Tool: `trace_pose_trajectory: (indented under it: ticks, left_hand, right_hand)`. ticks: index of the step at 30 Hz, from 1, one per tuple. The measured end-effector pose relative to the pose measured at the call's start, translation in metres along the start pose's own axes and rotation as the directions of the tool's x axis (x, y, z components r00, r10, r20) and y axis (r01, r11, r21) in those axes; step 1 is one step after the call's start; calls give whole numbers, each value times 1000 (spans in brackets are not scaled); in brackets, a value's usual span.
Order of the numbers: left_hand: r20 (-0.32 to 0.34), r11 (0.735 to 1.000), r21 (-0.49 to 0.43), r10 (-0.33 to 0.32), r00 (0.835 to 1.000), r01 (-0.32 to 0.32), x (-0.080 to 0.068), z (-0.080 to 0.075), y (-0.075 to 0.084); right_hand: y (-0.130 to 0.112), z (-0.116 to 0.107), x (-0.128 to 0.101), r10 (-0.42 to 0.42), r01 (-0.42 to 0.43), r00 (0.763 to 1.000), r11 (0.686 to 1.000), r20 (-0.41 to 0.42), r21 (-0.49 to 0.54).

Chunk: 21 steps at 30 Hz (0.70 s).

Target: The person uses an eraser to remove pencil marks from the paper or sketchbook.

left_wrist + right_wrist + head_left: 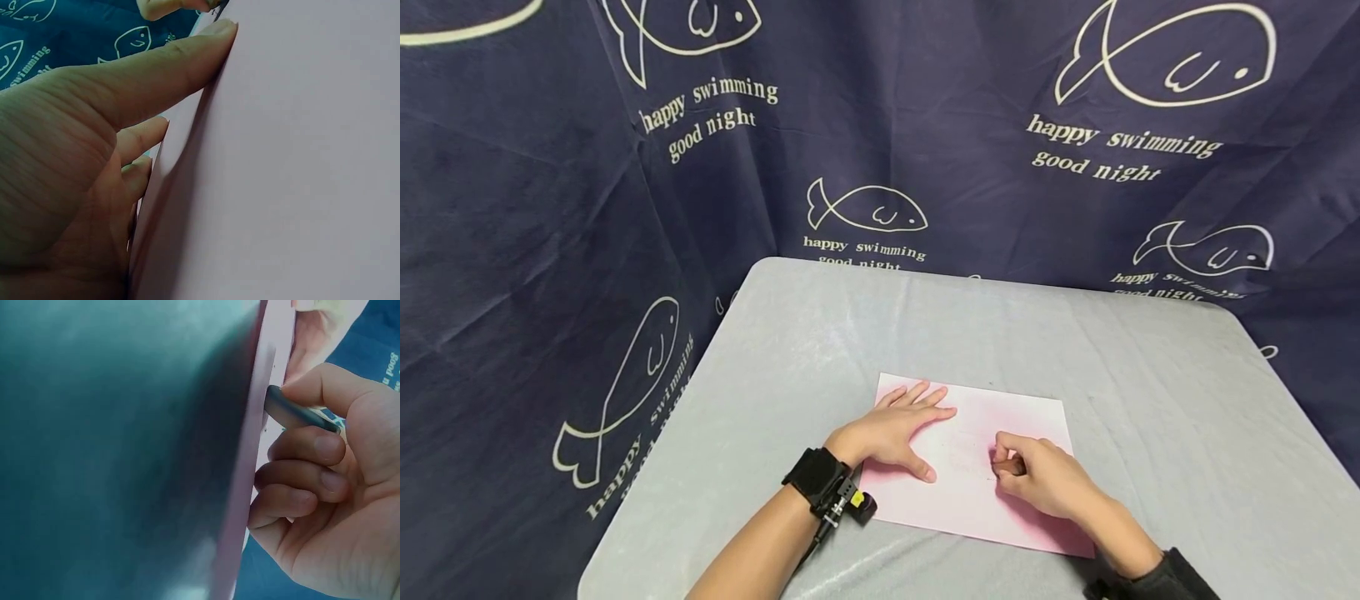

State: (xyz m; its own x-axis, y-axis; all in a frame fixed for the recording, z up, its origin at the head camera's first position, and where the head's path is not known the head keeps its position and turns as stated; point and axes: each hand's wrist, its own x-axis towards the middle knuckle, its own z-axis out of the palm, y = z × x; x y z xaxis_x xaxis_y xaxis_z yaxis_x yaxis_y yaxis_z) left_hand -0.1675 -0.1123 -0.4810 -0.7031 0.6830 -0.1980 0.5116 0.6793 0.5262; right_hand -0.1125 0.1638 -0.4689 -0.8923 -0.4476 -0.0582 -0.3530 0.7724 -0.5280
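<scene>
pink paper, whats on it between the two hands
Nothing: in the head view the stretch of pink paper between the flat left hand and the right hand, which pinches a small dark tool, is bare.

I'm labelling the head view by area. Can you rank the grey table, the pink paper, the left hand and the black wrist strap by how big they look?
1. grey table
2. pink paper
3. left hand, flat on the paper
4. black wrist strap
</scene>
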Motion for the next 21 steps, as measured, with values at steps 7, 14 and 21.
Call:
trace_pose_trajectory:
  ticks: [7, 14, 21]
  left_hand:
    - [6, 1000, -6, -10, 1000, 10, 0, -1, 1]
    - [2, 1000, 2, -12, 1000, 12, -1, 1, -2]
    - [0, 1000, 9, 7, 1000, -7, 0, 2, -2]
  right_hand:
    - [7, -6, -3, 5, -5, 1000, 1000, 25, 6]
    - [0, -11, 6, -57, 62, 995, 995, 78, -72]
    - [-24, 4, 24, -227, 225, 971, 974, 71, 38]
